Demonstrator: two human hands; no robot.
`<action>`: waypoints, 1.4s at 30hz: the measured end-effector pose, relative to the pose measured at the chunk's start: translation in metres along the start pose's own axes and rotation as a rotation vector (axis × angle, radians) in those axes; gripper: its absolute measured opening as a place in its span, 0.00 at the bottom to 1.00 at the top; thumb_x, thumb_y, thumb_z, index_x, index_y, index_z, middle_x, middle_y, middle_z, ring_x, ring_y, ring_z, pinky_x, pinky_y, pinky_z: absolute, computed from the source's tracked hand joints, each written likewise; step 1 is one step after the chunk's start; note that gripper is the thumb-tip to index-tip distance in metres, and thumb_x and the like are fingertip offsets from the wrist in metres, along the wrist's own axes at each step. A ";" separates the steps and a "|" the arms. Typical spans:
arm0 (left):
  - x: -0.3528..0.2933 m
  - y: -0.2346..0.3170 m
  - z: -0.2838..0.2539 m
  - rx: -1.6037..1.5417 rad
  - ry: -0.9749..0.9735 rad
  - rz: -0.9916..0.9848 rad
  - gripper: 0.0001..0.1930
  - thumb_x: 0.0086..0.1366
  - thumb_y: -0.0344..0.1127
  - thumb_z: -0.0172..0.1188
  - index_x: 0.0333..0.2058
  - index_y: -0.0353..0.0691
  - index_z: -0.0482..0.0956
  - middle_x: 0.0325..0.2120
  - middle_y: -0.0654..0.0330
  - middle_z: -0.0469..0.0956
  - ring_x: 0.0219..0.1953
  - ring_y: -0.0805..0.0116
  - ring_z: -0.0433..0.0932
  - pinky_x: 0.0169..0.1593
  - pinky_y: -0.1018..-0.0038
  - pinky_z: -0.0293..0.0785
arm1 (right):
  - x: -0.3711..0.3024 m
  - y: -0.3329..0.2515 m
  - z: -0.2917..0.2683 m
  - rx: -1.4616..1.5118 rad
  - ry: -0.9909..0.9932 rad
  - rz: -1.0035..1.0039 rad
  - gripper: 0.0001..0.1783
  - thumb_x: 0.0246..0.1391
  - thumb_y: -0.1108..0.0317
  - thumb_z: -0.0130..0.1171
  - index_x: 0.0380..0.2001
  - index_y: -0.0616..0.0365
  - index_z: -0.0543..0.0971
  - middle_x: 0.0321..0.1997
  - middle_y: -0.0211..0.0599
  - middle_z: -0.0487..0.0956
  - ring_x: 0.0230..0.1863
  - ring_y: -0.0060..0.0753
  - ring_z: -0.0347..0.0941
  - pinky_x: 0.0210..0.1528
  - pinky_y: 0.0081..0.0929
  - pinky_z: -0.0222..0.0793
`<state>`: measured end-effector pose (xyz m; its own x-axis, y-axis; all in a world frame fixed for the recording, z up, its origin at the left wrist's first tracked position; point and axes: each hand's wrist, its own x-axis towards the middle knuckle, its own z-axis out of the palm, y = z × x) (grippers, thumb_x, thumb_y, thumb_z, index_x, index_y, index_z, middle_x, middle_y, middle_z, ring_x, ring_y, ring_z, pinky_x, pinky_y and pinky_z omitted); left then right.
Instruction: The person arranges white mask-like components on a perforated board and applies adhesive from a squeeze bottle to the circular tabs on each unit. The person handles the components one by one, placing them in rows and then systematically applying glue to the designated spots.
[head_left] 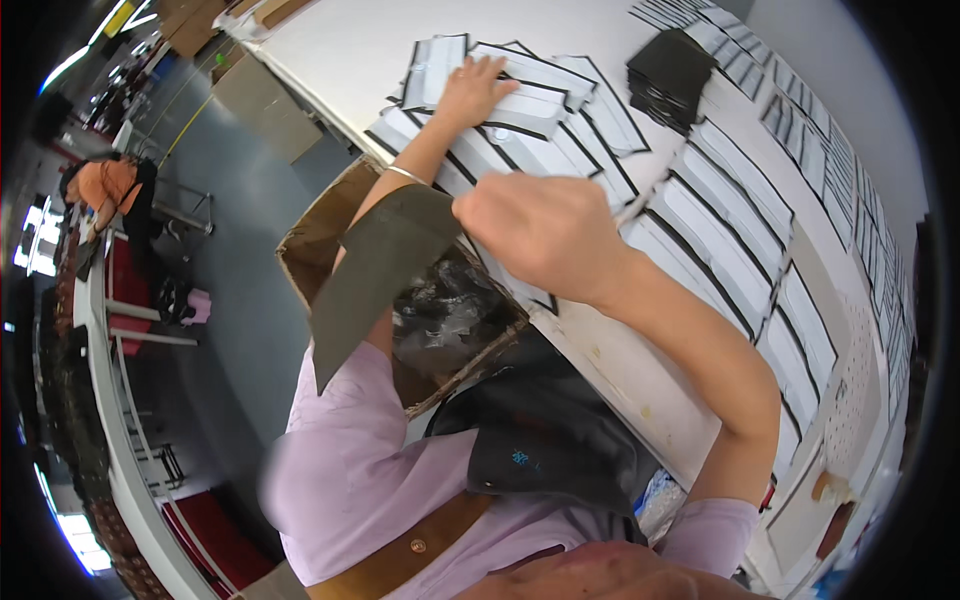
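Observation:
My right hand (545,235) is closed in a pinch on the corner of a flat dark grey-green piece (385,260), perhaps fabric. The piece hangs down to the left across my left forearm, above an open cardboard box. Farther off, my left hand (474,95) lies with spread fingers on a loose pile of white panels with black edges (535,105). Beneath that pile, more of these panels run along the table in an overlapping row (545,155). The kind of the panels cannot be made out.
The cardboard box (300,245) with crumpled dark plastic (450,310) stands against the white table (345,75). A dark stack (668,78) sits farther back. Overlapping panel rows (715,225) cover the right side. A co-worker in orange (108,185) bends at the far left.

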<state>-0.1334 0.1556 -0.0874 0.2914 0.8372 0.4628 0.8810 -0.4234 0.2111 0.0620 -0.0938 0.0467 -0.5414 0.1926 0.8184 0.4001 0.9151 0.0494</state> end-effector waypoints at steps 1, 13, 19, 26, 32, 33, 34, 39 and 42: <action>-0.001 -0.007 -0.001 -0.043 0.045 0.024 0.34 0.74 0.61 0.45 0.68 0.43 0.65 0.66 0.45 0.66 0.70 0.41 0.60 0.70 0.55 0.59 | 0.003 -0.002 -0.014 0.067 -0.003 0.138 0.06 0.53 0.65 0.63 0.30 0.52 0.75 0.24 0.27 0.72 0.23 0.26 0.73 0.25 0.25 0.68; -0.081 0.233 -0.130 -1.311 -0.399 -0.260 0.37 0.74 0.62 0.46 0.61 0.29 0.70 0.58 0.55 0.75 0.62 0.67 0.71 0.65 0.62 0.65 | -0.090 0.030 -0.169 0.563 -0.043 1.250 0.17 0.58 0.56 0.69 0.39 0.61 0.86 0.31 0.28 0.83 0.30 0.16 0.77 0.34 0.18 0.73; -0.081 0.311 -0.139 -2.017 -0.295 -0.359 0.26 0.76 0.43 0.52 0.64 0.31 0.65 0.62 0.54 0.71 0.65 0.60 0.69 0.67 0.63 0.65 | -0.108 -0.019 -0.211 0.157 0.000 1.124 0.31 0.58 0.66 0.68 0.64 0.52 0.71 0.48 0.35 0.78 0.28 0.18 0.78 0.30 0.16 0.70; -0.090 0.351 -0.144 -2.299 -0.271 -0.463 0.22 0.76 0.39 0.45 0.62 0.31 0.67 0.62 0.54 0.72 0.65 0.58 0.69 0.69 0.60 0.63 | -0.142 -0.033 -0.227 -0.372 0.046 0.625 0.25 0.57 0.65 0.68 0.57 0.56 0.76 0.50 0.39 0.79 0.41 0.31 0.79 0.37 0.27 0.75; -0.095 0.365 -0.148 -2.327 -0.202 -0.387 0.22 0.76 0.39 0.43 0.62 0.32 0.68 0.62 0.54 0.72 0.65 0.57 0.69 0.71 0.59 0.61 | -0.146 -0.046 -0.234 -0.004 0.036 1.068 0.19 0.57 0.62 0.69 0.45 0.64 0.80 0.44 0.37 0.79 0.35 0.28 0.76 0.37 0.24 0.73; -0.094 0.367 -0.149 -2.302 -0.173 -0.405 0.23 0.76 0.39 0.43 0.62 0.32 0.68 0.63 0.54 0.72 0.65 0.56 0.69 0.71 0.58 0.60 | -0.150 -0.046 -0.235 0.027 0.004 1.084 0.18 0.57 0.62 0.69 0.44 0.65 0.80 0.43 0.36 0.79 0.34 0.26 0.75 0.36 0.21 0.71; -0.093 0.368 -0.149 -2.277 -0.143 -0.423 0.23 0.76 0.39 0.43 0.62 0.32 0.68 0.63 0.54 0.71 0.66 0.56 0.68 0.72 0.57 0.59 | -0.149 -0.047 -0.239 0.079 0.072 1.117 0.18 0.57 0.61 0.69 0.42 0.65 0.81 0.44 0.35 0.78 0.33 0.23 0.74 0.35 0.20 0.70; -0.073 0.314 -0.152 -2.183 0.117 -0.382 0.24 0.76 0.39 0.42 0.65 0.33 0.65 0.65 0.52 0.69 0.68 0.53 0.65 0.73 0.52 0.55 | -0.154 -0.021 -0.323 -0.029 0.410 1.111 0.15 0.61 0.61 0.66 0.45 0.60 0.82 0.39 0.27 0.81 0.35 0.13 0.74 0.39 0.15 0.68; -0.078 0.292 -0.156 -2.065 0.163 -0.462 0.24 0.78 0.39 0.41 0.67 0.33 0.61 0.68 0.51 0.64 0.70 0.53 0.62 0.74 0.51 0.53 | -0.131 0.002 -0.376 -0.004 0.562 0.991 0.15 0.63 0.67 0.63 0.49 0.62 0.80 0.42 0.34 0.84 0.40 0.20 0.79 0.44 0.17 0.76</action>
<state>0.0432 -0.0873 0.0730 0.0998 0.9850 0.1407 -0.7513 -0.0182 0.6597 0.4120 -0.2503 0.1545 0.4216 0.6434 0.6390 0.4699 0.4476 -0.7608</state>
